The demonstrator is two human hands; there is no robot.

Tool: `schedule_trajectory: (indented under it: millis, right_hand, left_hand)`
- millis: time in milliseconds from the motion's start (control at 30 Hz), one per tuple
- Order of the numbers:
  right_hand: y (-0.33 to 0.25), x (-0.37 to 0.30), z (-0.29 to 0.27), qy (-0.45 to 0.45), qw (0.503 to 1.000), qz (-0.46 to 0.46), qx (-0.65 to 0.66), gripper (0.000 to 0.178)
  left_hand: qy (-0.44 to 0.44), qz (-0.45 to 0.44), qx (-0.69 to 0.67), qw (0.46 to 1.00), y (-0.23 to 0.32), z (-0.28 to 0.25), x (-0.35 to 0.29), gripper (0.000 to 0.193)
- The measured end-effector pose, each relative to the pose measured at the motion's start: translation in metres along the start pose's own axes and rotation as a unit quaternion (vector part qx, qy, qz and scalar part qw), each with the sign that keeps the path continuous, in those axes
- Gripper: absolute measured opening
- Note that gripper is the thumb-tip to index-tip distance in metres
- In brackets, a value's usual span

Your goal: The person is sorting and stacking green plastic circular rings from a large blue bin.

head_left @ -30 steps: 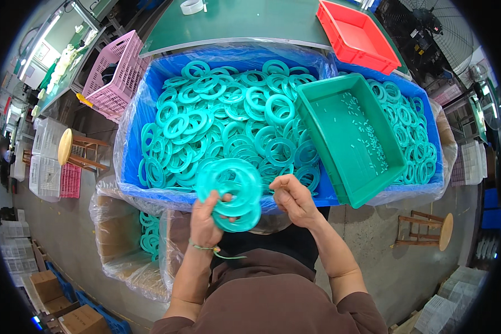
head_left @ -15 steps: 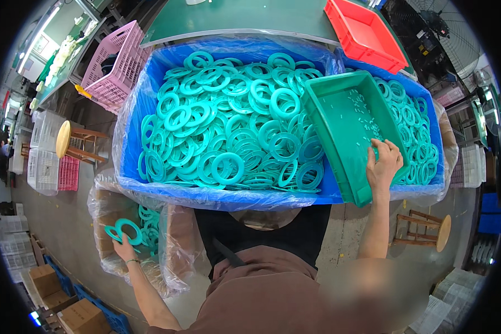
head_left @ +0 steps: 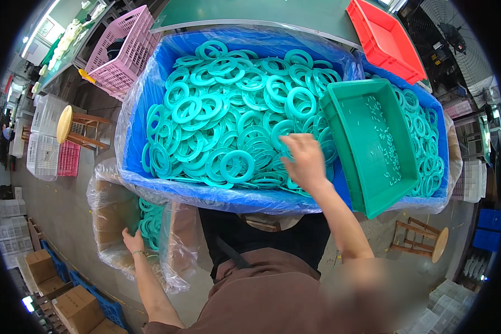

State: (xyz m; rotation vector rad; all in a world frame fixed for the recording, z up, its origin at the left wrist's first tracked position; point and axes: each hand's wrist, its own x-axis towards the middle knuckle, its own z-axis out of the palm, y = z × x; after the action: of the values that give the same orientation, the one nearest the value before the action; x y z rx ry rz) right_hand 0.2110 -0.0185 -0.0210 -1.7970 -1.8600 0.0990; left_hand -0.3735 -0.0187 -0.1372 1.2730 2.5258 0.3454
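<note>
My right hand [head_left: 306, 160] hovers over the front right of a heap of flat turquoise rings [head_left: 237, 166], its fingers apart and nothing in them. The heap fills a plastic-lined blue bin [head_left: 228, 197]. To the right of that hand, a green tray [head_left: 348, 150] lies aslant across the bin, with many tiny pale pieces [head_left: 392, 158] scattered inside. Down at the left, my left hand [head_left: 132, 241] is over a plastic-lined carton [head_left: 110, 209], fingers spread and no ring in them. More turquoise rings [head_left: 151, 225] lie within the carton, beside this hand.
Rings of the same kind [head_left: 428, 146] fill the bin's right section. Behind stands a green table [head_left: 250, 14] with a red tray [head_left: 387, 42] at its edge. A pink crate [head_left: 122, 53] is at the back left. Wooden stools [head_left: 64, 125] stand on both sides.
My right hand has left the green tray and moved left over the ring heap. My left hand has let go of the rings it held above the carton. The view has shifted slightly.
</note>
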Motion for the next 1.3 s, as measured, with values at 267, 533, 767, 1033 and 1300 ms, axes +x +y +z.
schedule_trajectory:
  millis: [267,533,767,1033,1300]
  right_hand:
    - [0.044,0.027,0.120,-0.132,0.968,-0.066,-0.201,0.092]
    - [0.051,0.012,0.128,-0.200,0.971,-0.115,-0.067,0.036]
    - [0.053,0.012,0.079,-0.166,0.981,0.014,0.104,0.033]
    - [0.005,-0.001,-0.012,-0.038,0.671,0.342,0.656,0.048]
    - [-0.028,-0.044,-0.023,-0.034,0.591,0.258,0.764,0.041]
  left_hand:
    - [-0.018,0.195,-0.229,0.953,0.113,-0.029,-0.037,0.035]
    - [-0.040,0.222,-0.359,0.906,0.168,-0.037,-0.060,0.019]
    - [-0.135,0.274,-0.450,0.839,0.267,-0.013,-0.101,0.016]
    - [-0.464,0.234,-0.470,0.713,0.346,0.035,-0.183,0.058]
    - [-0.579,0.143,-0.575,0.560,0.349,0.037,-0.228,0.035]
